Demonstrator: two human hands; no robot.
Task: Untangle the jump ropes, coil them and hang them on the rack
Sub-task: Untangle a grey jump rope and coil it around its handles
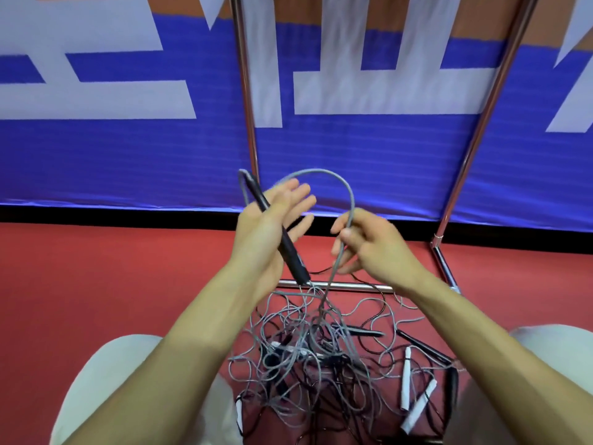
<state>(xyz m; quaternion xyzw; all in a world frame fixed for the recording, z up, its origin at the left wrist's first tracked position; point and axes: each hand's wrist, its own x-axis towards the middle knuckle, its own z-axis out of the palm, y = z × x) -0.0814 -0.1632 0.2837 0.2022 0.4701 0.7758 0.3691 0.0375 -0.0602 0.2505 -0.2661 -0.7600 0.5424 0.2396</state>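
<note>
At centre frame the left hand (272, 226) keeps its fingers straight with a black handle (279, 236) lying across the palm; whether the thumb pins it I cannot tell. The right hand (375, 248) pinches the grey rope (317, 170), which arcs over from the handle's tip and drops into the tangle (314, 358) on the floor (96, 268), lower centre, before the rack (491, 91). So loose a hold may let the handle slip, and a hard upward pull could cinch the knots below.

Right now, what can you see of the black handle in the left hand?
The black handle is slim, matte, plastic-looking, slanting upper left to lower right across the flat palm of the left hand. Grey rope bends round its upper tip and arcs to the right hand, which pinches it. Its lower end points at the tangle.
</note>
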